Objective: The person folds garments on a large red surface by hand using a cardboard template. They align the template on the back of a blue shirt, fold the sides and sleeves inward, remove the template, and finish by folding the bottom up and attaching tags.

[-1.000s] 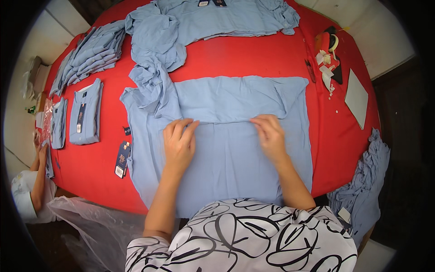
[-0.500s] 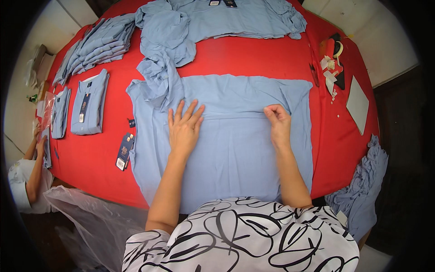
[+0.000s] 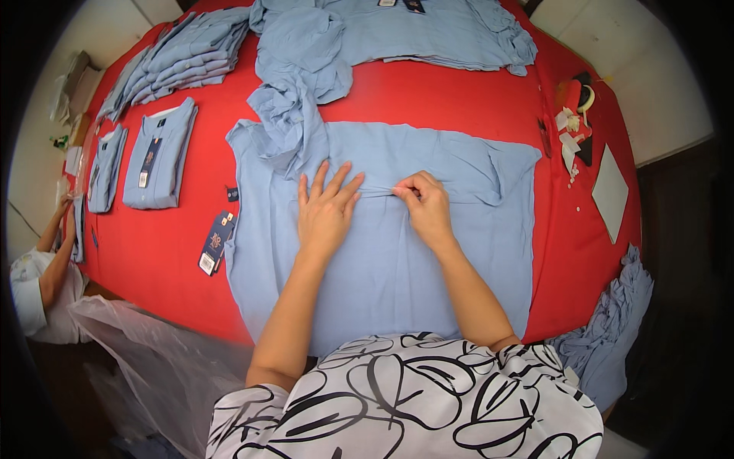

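Note:
A light blue shirt point(image 3: 367, 268) is spread over the red table in front of me, one sleeve point(image 3: 294, 126) bunched at its upper left. My left hand point(image 3: 326, 210) lies on the cloth just below that sleeve, palm down with fingers spread. Close to its right, my right hand point(image 3: 425, 206) pinches a crease of the shirt between thumb and fingertips. A dark blue hang tag point(image 3: 216, 241) with a white label sticks out past the shirt's left edge onto the table.
Folded blue shirts point(image 3: 162, 157) and a taller stack point(image 3: 199, 57) are at the left. More blue garments point(image 3: 436, 34) lie across the back. Tape point(image 3: 586, 98), scraps and a pale board point(image 3: 610, 195) sit at the right. A co-worker's arms point(image 3: 57, 245) show at the far left.
My right hand has moved left along the crease, toward my left hand, and the pinched cloth now wrinkles there. The whole view has shifted slightly.

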`<state>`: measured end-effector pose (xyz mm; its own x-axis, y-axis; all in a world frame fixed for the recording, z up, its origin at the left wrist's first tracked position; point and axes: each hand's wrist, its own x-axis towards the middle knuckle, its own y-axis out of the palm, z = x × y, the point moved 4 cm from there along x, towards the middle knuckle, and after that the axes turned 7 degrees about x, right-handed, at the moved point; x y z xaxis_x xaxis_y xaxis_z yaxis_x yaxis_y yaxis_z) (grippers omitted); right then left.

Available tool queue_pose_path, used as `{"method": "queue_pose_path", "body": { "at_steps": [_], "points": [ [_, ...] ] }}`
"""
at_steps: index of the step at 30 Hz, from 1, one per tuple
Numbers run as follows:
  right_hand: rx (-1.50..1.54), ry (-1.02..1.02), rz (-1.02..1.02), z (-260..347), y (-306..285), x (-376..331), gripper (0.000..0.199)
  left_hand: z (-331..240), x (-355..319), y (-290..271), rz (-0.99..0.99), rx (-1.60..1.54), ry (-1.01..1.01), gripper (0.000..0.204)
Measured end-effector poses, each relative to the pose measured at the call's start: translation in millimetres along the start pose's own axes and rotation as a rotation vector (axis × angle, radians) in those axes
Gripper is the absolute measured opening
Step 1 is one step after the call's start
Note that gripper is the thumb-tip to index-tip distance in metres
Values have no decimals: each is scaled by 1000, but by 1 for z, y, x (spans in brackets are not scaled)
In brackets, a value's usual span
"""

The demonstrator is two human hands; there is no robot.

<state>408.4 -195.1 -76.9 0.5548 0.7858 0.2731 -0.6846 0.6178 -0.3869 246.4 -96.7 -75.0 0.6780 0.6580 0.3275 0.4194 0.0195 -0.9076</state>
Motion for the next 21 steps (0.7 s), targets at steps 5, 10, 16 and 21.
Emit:
{"method": "queue_pose_path", "body": {
  "at_steps": [5,10,16,21],
  "points": [
    [279,196,-104,-4,-2,-2,10,1,0,2,3,-40,8,32],
    [707,292,-338,-4,-30,3,19,5,-3,4,-52,-57,-6,31],
    [-26,-186,-27,42,-11,13,7,4,-2,3,-44,-63,-5,31],
    [5,-116,53,20,10,3,5,3,-1,2,-41,-69,5,32]
  ]
}}
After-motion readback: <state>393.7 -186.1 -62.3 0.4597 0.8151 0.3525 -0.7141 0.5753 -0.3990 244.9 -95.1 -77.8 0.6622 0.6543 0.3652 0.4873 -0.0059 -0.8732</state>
